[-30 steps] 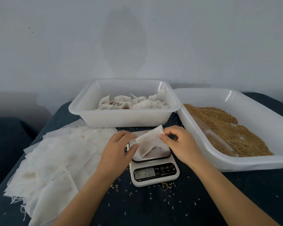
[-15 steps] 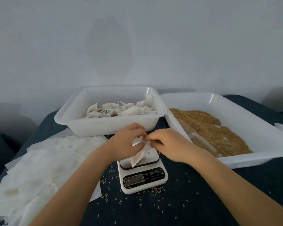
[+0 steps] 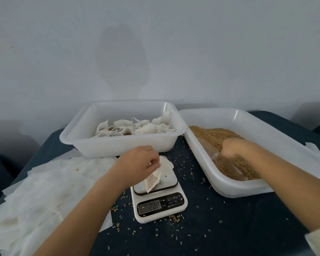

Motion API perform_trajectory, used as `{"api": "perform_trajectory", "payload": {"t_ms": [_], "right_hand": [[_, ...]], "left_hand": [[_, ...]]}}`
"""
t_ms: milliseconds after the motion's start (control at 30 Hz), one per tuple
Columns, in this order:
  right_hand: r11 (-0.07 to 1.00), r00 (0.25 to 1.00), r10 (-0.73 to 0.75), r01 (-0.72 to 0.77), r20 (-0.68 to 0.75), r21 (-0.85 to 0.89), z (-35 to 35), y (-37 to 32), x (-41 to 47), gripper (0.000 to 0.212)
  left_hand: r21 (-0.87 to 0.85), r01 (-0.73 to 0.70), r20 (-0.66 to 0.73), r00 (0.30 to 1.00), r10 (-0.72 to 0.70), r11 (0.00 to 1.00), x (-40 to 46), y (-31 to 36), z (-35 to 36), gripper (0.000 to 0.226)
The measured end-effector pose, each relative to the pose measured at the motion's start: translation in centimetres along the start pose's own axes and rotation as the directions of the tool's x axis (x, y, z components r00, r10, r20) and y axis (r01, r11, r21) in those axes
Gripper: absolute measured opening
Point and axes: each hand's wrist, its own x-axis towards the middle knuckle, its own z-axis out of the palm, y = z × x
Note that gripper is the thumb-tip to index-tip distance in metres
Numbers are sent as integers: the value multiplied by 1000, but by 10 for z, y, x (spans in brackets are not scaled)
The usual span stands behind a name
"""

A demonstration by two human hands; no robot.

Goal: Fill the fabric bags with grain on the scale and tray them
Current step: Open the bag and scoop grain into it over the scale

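Fingers and thumb of the left hand [image 3: 137, 163] pinch the top edge of a small white fabric bag [image 3: 156, 175], which hangs over the platform of the kitchen scale [image 3: 158, 198]. Its long axis slants from the pinched edge at the upper right down to a corner at the lower left, and that lower corner touches or nearly touches the platform. A second ago both hands worked the bag's mouth above the scale; now only the left holds it, and the right hand [image 3: 229, 147] has gone across into the grain tray [image 3: 222, 187] on the right. There its fingers are curled down on the handle end of a clear scoop [image 3: 227, 165] lying in the brown grain [image 3: 216, 135]; the blur there hides how tightly they close. The scale's display shows digits that look like 200, as before. Behind the scale stands a second white tray [image 3: 118, 146] holding filled bags [image 3: 135, 129] heaped loosely together. To the left, a spread pile of flat empty bags [image 3: 44, 193] lies beside the left forearm, its near edge under it. Loose grains [image 3: 174, 218] are scattered over the dark blue tablecloth [image 3: 220, 228] around the scale. A pale wall rises behind the table.
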Motion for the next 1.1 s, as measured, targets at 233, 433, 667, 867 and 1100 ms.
{"api": "perform_trajectory", "payload": {"t_ms": [233, 433, 667, 867, 1100], "right_hand": [[990, 998, -22, 29, -55, 141, 0, 2, 5, 49], [975, 985, 5, 34, -171, 220, -16, -3, 13, 38], [985, 979, 23, 12, -200, 170, -14, -28, 30, 28], [940, 954, 25, 80, -298, 333, 2, -15, 44, 44], [929, 889, -59, 215, -455, 300, -13, 26, 33, 39]], "left_hand": [[-24, 1, -35, 999, -2, 1000, -3, 3, 1, 15], [-63, 7, -94, 995, -13, 998, -3, 1, -3, 11], [-80, 14, -117, 993, -23, 997, -6, 0, -3, 10], [-121, 30, -148, 988, -48, 992, -7, -2, -3, 9], [-178, 25, -198, 978, -60, 984, -13, -5, -6, 7]]}}
